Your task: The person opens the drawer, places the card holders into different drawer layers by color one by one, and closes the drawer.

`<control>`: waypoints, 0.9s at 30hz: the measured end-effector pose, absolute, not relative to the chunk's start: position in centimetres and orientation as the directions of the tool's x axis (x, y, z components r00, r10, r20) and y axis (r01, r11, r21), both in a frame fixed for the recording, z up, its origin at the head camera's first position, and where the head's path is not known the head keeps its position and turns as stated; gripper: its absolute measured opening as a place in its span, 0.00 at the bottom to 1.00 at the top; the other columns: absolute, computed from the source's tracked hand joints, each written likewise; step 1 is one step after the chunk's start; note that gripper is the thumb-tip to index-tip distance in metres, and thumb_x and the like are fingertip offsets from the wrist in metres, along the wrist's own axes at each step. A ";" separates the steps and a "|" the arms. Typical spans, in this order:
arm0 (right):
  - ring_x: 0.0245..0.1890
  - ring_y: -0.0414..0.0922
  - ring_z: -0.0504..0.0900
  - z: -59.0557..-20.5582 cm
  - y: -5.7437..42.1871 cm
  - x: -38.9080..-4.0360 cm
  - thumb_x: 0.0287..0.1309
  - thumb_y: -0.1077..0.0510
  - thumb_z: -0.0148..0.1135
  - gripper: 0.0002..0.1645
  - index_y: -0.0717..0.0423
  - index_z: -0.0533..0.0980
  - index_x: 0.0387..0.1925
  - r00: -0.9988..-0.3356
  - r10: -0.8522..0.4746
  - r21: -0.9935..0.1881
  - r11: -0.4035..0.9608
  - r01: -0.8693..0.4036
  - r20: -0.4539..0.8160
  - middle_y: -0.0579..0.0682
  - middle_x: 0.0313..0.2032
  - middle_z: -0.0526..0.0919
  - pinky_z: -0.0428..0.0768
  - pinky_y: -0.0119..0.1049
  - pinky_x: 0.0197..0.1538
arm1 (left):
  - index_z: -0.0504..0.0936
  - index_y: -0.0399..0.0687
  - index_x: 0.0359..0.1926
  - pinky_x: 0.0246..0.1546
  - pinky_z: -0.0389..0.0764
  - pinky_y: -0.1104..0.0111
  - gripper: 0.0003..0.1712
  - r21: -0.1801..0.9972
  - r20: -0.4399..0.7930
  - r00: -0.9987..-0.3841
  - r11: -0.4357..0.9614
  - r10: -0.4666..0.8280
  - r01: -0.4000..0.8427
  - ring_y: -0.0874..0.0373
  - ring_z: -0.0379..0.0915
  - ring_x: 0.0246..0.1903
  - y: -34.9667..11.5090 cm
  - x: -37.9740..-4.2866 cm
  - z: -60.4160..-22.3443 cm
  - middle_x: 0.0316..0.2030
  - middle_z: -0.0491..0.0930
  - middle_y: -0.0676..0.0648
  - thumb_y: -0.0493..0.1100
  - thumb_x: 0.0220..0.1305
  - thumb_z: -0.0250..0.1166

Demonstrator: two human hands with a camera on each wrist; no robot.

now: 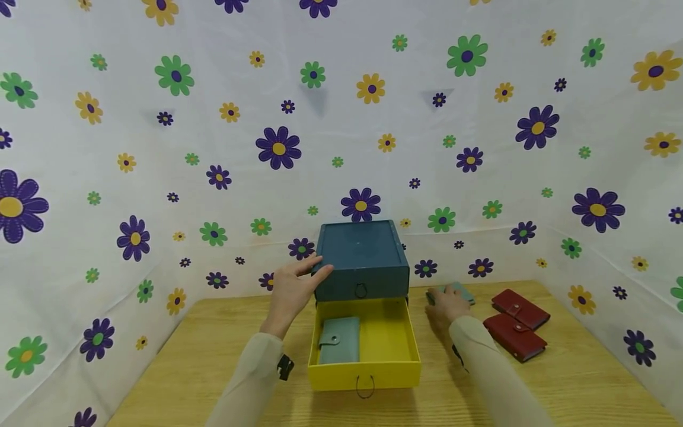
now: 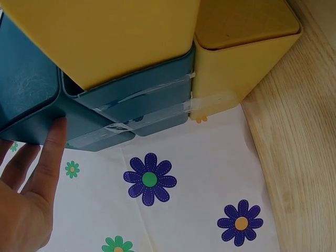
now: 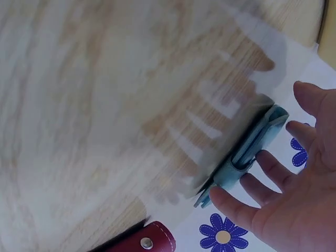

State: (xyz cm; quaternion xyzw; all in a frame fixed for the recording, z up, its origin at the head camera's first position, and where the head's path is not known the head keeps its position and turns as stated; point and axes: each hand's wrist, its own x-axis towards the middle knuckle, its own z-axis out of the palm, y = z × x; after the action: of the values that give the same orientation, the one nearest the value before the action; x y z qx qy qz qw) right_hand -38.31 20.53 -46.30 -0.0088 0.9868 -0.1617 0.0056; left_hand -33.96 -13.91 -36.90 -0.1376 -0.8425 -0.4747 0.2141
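Observation:
My left hand (image 1: 292, 293) rests against the left side of the blue top drawer (image 1: 361, 284), thumb toward its front edge; the left wrist view shows the fingertips touching the blue side wall. Below, the yellow drawer (image 1: 365, 376) is pulled out, and a light blue snap-strap wallet (image 1: 340, 339) lies in its left part. On the table to the right, my right hand (image 1: 448, 305) is over a teal snap-strap wallet (image 1: 462, 292). In the right wrist view the fingers are spread beside this wallet (image 3: 247, 152); whether the fingertips touch it I cannot tell.
Two dark red snap-strap wallets (image 1: 514, 336) lie at the right of the wooden table (image 1: 213, 350), one partly against the other. A white cloth (image 1: 224, 142) printed with flowers hangs behind and at both sides. Clear tape (image 2: 136, 115) runs across the drawer units' side.

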 end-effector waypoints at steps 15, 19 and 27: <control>0.63 0.68 0.61 -47.0 20.7 -37.9 0.66 0.47 0.58 0.29 0.46 0.70 0.67 -1.000 -0.018 -0.311 0.950 -0.013 -0.013 0.70 0.62 0.64 0.71 0.72 0.55 | 0.83 0.55 0.56 0.54 0.81 0.54 0.35 0.748 0.501 -0.865 0.493 0.022 0.445 0.49 0.79 0.56 -13.9 -33.9 -36.9 0.61 0.77 0.50 0.70 0.54 0.67; 0.61 0.66 0.63 -47.1 21.0 -37.6 0.64 0.47 0.60 0.20 0.43 0.74 0.56 -0.998 -0.054 -0.329 0.943 -0.042 -0.026 0.66 0.60 0.66 0.70 0.72 0.54 | 0.84 0.55 0.56 0.53 0.82 0.55 0.34 0.749 0.505 -0.863 0.491 0.014 0.446 0.49 0.79 0.55 -14.1 -33.9 -36.9 0.61 0.78 0.50 0.69 0.54 0.67; 0.45 0.54 0.69 -47.8 22.1 -37.6 0.57 0.56 0.66 0.10 0.55 0.73 0.35 -0.993 -0.113 -0.343 0.932 -0.120 0.041 0.57 0.40 0.70 0.76 0.49 0.45 | 0.84 0.56 0.56 0.51 0.83 0.55 0.34 0.750 0.496 -0.868 0.493 0.022 0.441 0.49 0.80 0.54 -13.8 -34.0 -36.9 0.61 0.77 0.50 0.70 0.54 0.67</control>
State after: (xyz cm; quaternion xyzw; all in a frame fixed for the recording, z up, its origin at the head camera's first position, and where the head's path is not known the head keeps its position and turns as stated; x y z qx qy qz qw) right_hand -37.61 22.12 -47.79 -0.0593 0.9827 -0.1751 -0.0105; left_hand -34.04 -13.82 -36.91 -0.1383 -0.8365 -0.4841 0.2163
